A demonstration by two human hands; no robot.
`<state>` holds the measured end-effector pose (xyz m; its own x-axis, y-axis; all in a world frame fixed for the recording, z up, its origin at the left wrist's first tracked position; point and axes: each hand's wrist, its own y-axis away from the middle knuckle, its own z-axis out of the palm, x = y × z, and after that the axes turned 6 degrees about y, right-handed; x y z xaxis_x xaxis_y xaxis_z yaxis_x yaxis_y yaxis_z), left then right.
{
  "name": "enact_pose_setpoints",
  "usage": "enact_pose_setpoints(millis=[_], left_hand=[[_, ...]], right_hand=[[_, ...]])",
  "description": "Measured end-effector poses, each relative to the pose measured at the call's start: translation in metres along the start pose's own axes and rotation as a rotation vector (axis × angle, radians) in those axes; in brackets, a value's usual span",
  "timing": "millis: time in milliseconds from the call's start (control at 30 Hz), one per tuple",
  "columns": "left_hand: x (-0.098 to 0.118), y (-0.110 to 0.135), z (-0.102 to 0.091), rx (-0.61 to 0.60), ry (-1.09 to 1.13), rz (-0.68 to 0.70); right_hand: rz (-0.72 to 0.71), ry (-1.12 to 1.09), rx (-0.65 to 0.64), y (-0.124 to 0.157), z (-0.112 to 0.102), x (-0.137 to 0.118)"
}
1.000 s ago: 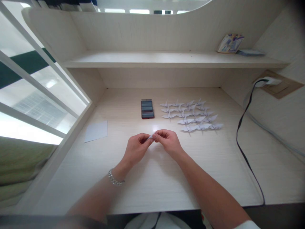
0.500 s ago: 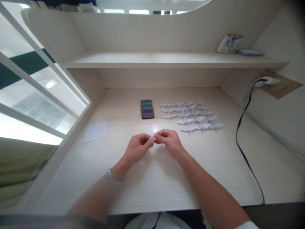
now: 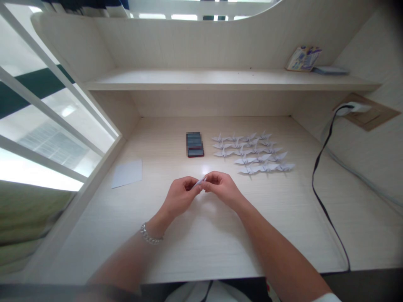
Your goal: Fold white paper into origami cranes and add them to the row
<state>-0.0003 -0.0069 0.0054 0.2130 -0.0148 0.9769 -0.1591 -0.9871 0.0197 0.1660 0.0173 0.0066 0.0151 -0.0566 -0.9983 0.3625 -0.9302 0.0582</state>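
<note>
Folded white paper piece (image 3: 200, 181), narrow and pointed, held above the desk (image 3: 220, 235) at the middle of the view, tilted up toward the right hand. Too small to make out its folds. Left hand (image 3: 181, 196) and right hand (image 3: 223, 188) meet in front of the body. Both grips are closed on the paper, thumb and fingertips pinching it from either side, the two hands touching or just beside each other. Silver chain bracelet (image 3: 150, 235) on the left wrist.

Beyond the hands, origami cranes (image 3: 252, 153) lie in loose rows on the desk, wings nearly touching. To their left, a small dark stack (image 3: 194, 144), too blurred to identify. Further left, a flat sheet of white paper (image 3: 126, 173) lies near the desk's window-side edge.

Right of the cranes, a black cable (image 3: 321, 180) runs across the desk and up to a wall socket (image 3: 354, 109). Overhead, a shelf (image 3: 220, 79) carries a printed booklet (image 3: 304, 58) in its right corner.
</note>
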Motion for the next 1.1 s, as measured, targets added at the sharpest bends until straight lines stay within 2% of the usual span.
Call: enact_pose_setpoints(millis=[467,700,833,933,1033,1100], left_hand=[[0.012,0.006,0.002,0.017,-0.085,0.022],[0.011,0.002,0.000,0.020,0.079,-0.006],[0.009,-0.003,-0.005,0.106,0.178,-0.036],[0.005,-0.005,-0.010,0.156,0.152,-0.037],[0.003,-0.004,-0.011,0.106,0.100,-0.022],[0.003,-0.003,-0.010,0.097,0.141,-0.022]], right_hand=[[-0.045,0.196,0.112,0.002,0.000,0.000],[0.045,-0.067,0.123,0.000,0.002,0.000],[0.118,-0.172,0.193,-0.001,0.001,-0.002],[0.109,-0.067,0.153,0.000,-0.001,-0.002],[0.020,0.174,0.057,0.001,-0.001,-0.001],[-0.018,0.255,0.039,0.002,0.001,0.001]])
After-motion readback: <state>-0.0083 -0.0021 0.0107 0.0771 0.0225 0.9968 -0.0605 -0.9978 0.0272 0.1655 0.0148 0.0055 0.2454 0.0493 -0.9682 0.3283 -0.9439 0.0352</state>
